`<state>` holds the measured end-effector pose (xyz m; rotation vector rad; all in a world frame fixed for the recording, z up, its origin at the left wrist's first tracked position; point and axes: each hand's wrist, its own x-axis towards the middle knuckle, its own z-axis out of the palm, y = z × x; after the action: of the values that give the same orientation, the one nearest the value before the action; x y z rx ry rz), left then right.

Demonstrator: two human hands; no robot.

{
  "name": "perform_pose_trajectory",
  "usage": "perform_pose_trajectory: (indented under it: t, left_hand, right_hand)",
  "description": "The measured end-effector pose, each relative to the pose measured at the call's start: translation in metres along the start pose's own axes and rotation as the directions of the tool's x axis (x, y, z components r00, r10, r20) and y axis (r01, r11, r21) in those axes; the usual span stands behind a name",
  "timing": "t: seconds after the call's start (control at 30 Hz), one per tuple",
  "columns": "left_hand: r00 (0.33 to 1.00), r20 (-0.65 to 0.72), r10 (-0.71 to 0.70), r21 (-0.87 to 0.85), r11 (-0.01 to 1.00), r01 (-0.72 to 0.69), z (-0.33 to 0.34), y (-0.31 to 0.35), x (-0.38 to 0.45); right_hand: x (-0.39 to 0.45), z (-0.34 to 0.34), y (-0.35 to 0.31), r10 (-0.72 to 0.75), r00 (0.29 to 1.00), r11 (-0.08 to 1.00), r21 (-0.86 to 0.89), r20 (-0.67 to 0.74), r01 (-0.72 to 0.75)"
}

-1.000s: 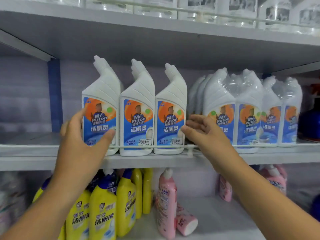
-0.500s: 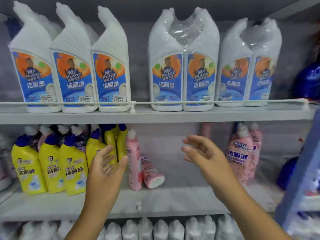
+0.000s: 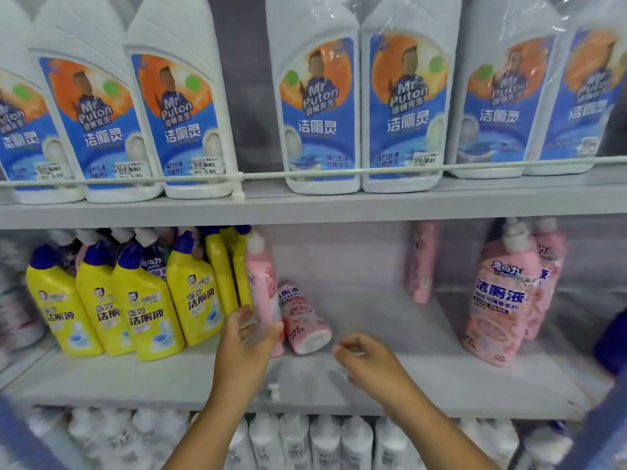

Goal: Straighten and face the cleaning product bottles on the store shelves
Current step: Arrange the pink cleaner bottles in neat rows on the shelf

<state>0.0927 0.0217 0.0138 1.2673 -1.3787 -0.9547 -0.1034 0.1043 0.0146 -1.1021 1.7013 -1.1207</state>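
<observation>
- Gripping the upright pink bottle low on its body, the left hand is wrapping its fingers and thumb around it on the middle shelf, just right of the yellow bottles
- Lying on its side just beside the held one, a second pink bottle is pointing its base toward the front edge of the shelf
- Hovering near the front edge, right of the toppled bottle, the right hand is holding nothing, its fingers loosely curled
- Standing in a row toward the left end of that shelf, the yellow bottles are facing forward
- Standing near the right end, more pink bottles are showing their labels
- Lining the upper shelf behind a rail, the white toilet cleaner bottles are facing forward
</observation>
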Motion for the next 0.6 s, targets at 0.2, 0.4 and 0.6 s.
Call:
perform_pose_trajectory:
  t: [0.2,0.4,0.6]
  left_hand:
    - [0.992,-0.021,0.123,0.174,0.978,-0.117,0.01,-0.004,0.043]
    - [0.981,0.088,0.17,0.101,0.979,-0.179,-0.005,-0.023,0.077]
    - [0.954,0.265,0.141,0.012,0.989,-0.149,-0.02,-0.044,0.11]
  right_hand:
    - [0.076,0.032,-0.035,0.0,0.996,0.974,-0.226,-0.085,-0.02]
    - [0.138,0.073,-0.049,0.165,0.986,0.878,-0.456,0.009,-0.142]
    - [0.159,0.073,-0.041,0.216,0.976,0.931,-0.302,0.003,-0.205]
